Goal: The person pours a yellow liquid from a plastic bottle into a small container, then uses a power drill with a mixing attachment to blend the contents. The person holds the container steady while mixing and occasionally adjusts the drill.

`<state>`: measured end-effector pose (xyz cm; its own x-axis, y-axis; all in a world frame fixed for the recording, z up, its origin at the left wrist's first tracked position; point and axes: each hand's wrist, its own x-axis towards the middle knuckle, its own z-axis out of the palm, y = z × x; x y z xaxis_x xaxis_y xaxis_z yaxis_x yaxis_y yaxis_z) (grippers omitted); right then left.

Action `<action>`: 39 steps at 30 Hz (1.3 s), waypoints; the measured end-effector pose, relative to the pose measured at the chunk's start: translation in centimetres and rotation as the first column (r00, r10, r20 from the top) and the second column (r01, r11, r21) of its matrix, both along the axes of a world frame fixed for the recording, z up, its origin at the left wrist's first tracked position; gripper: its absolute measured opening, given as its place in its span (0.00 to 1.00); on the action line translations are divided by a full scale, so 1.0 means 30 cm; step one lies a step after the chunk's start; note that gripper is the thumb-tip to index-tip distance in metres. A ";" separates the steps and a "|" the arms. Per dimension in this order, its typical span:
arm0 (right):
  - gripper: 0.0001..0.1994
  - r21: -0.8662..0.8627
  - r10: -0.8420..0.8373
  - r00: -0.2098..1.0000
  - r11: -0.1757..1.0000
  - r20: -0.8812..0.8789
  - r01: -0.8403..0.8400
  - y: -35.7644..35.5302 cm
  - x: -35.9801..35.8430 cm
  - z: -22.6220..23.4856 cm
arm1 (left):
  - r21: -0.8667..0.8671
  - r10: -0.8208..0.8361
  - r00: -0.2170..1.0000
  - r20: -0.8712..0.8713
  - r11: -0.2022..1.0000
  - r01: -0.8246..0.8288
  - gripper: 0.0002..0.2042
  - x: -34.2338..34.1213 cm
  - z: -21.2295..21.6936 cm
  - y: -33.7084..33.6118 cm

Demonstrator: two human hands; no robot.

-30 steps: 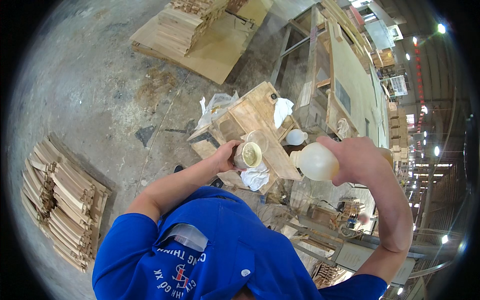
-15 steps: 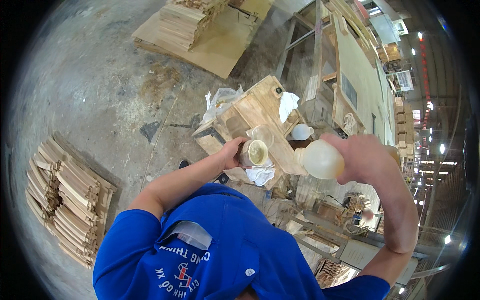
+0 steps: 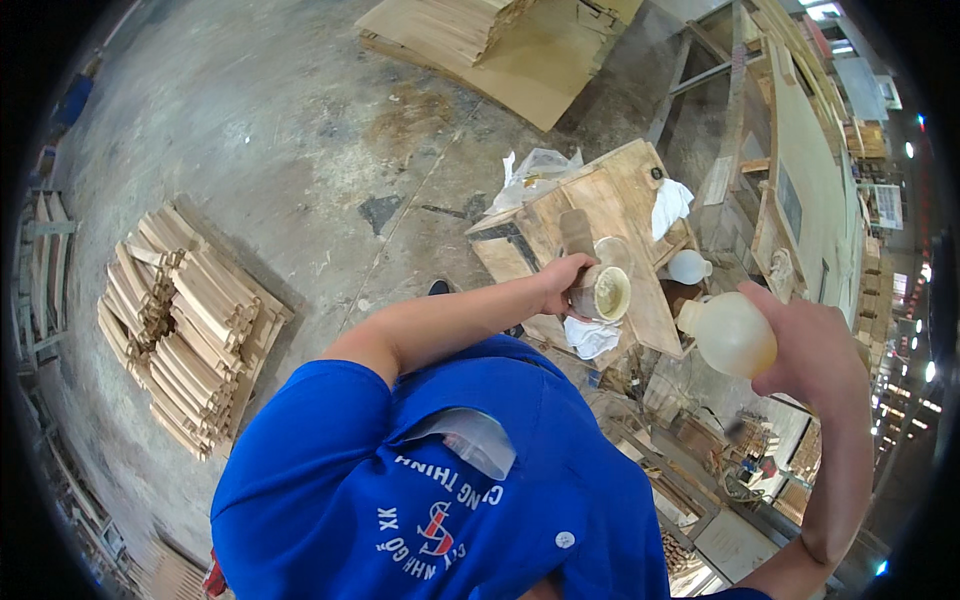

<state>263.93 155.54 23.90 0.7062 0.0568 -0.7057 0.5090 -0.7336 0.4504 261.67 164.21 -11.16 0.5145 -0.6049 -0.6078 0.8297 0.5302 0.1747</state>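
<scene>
My left hand is closed round a small clear cup with pale, creamy stuff inside, held over a wooden box. In my right hand is a translucent rounded bottle, tilted with its neck toward the cup; a yellowish liquid shows at its lower side. Bottle and cup are apart. On the plywood top of the wooden box lie a flat brown wooden piece and a clear round container, partly hidden by the cup.
White cloths hang at the box's edges, and a clear plastic bag lies at its far left. Another whitish bottle stands at its right side. Stacked curved wooden strips sit on the floor at left; a long workbench runs along the right.
The view has swung, so the box, floor stacks and both hands appear farther right. Both hands keep their hold; the bottle stays tilted toward the cup.
</scene>
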 end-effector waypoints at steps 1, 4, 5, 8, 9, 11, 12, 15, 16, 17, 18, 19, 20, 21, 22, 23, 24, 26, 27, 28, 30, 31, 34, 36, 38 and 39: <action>0.42 -0.005 -0.003 1.000 1.000 0.005 0.003 -0.001 0.000 -0.001 | 0.000 -0.005 1.000 -0.004 1.000 0.005 0.16 -0.002 0.000 0.004; 0.41 0.013 0.033 0.999 0.999 0.004 -0.033 -0.012 0.006 -0.003 | -0.004 -0.016 1.000 -0.010 1.000 0.016 0.17 0.005 0.009 -0.002; 0.41 0.024 0.052 0.999 0.998 0.001 -0.052 -0.017 0.007 -0.005 | 0.002 -0.012 1.000 -0.014 1.000 0.012 0.17 0.004 0.008 0.001; 0.39 0.090 0.086 0.996 0.992 -0.002 -0.086 -0.032 0.011 0.005 | -0.007 -0.015 1.000 -0.012 1.000 0.015 0.17 0.008 0.005 0.000; 0.39 0.093 0.102 0.995 0.990 0.004 -0.102 -0.034 0.014 0.005 | -0.017 -0.017 1.000 -0.006 1.000 0.017 0.17 0.011 0.001 0.004; 0.39 0.099 0.127 0.992 0.987 0.014 -0.128 -0.043 0.020 -0.002 | -0.025 -0.029 1.000 0.009 0.999 0.029 0.17 0.016 0.012 0.003; 0.39 0.084 0.116 0.993 0.990 0.019 -0.117 -0.053 0.021 -0.004 | -0.023 -0.043 0.999 0.016 0.999 0.044 0.17 0.016 0.028 0.004; 0.38 0.071 0.116 0.993 0.991 0.021 -0.117 -0.056 0.020 -0.006 | -0.015 -0.045 0.999 0.008 0.999 0.045 0.17 0.016 0.034 0.004; 0.38 0.086 0.125 0.992 0.988 0.022 -0.126 -0.059 0.023 -0.007 | -0.010 -0.037 0.999 0.002 0.999 0.037 0.17 0.020 0.033 0.005; 0.37 0.100 0.133 0.991 0.986 0.023 -0.135 -0.062 0.026 -0.007 | -0.015 -0.027 0.999 0.017 1.000 0.027 0.17 0.020 0.031 0.006; 0.37 0.106 0.133 0.991 0.985 0.018 -0.135 -0.066 0.029 -0.010 | -0.019 -0.030 0.999 0.022 0.999 0.031 0.17 0.020 0.030 0.007; 0.37 0.111 0.134 0.991 0.985 0.013 -0.134 -0.069 0.033 -0.012 | -0.023 -0.034 0.999 0.026 0.999 0.035 0.18 0.021 0.030 0.008; 0.37 0.116 0.134 0.991 0.984 0.007 -0.134 -0.070 0.036 -0.011 | -0.028 -0.038 0.999 0.031 0.999 0.039 0.18 0.024 0.029 0.007; 0.36 0.090 0.125 0.992 0.988 0.000 -0.124 -0.062 0.032 -0.011 | -0.018 -0.052 0.998 0.041 0.998 0.053 0.18 0.022 0.026 0.010; 0.35 0.063 0.116 0.993 0.991 -0.008 -0.115 -0.051 0.028 -0.009 | -0.018 -0.054 0.998 0.040 0.998 0.055 0.18 0.020 0.025 0.008; 0.34 0.036 0.107 0.994 0.994 -0.015 -0.107 -0.044 0.023 -0.006 | -0.018 -0.055 0.998 0.038 0.998 0.056 0.18 0.019 0.024 0.004; 0.34 0.022 0.107 0.994 0.994 -0.016 -0.106 -0.037 0.024 -0.007 | -0.015 -0.050 0.998 0.035 0.999 0.050 0.18 0.020 0.019 0.006; 0.34 -0.005 0.107 0.994 0.994 -0.016 -0.107 -0.027 0.026 -0.007 | -0.029 -0.052 0.998 0.044 0.998 0.053 0.18 0.023 0.009 0.009; 0.34 0.003 0.109 0.994 0.994 -0.015 -0.109 -0.030 0.023 -0.007 | -0.037 -0.058 0.997 0.049 0.998 0.060 0.18 0.022 0.010 0.007; 0.34 0.012 0.112 0.994 0.994 -0.013 -0.112 -0.035 0.021 -0.008 | -0.031 -0.062 0.997 0.054 0.998 0.063 0.18 0.021 0.012 0.005; 0.34 0.018 0.112 0.994 0.994 -0.014 -0.111 -0.035 0.019 -0.007 | -0.020 -0.064 0.996 0.066 0.998 0.065 0.18 0.019 0.012 0.004; 0.34 0.017 0.108 0.994 0.994 -0.018 -0.108 -0.030 0.020 -0.006 | -0.025 -0.061 0.996 0.065 0.998 0.062 0.18 0.020 0.009 0.004; 0.34 0.013 0.081 0.996 0.997 -0.033 -0.081 -0.027 0.019 -0.003 | -0.033 -0.059 0.996 0.064 0.998 0.061 0.18 0.018 0.008 0.003; 0.34 0.011 0.069 0.997 0.998 -0.039 -0.068 -0.027 0.019 -0.002 | -0.028 -0.062 0.996 0.066 0.998 0.064 0.18 0.016 0.010 0.004; 0.33 0.009 0.067 0.997 0.998 -0.039 -0.067 -0.025 0.022 -0.001 | -0.031 -0.062 0.996 0.066 0.997 0.064 0.18 0.016 0.011 0.008; 0.34 0.013 0.070 0.997 0.997 -0.036 -0.070 -0.026 0.020 -0.001 | -0.033 -0.064 0.996 0.066 0.997 0.067 0.18 0.015 0.012 0.009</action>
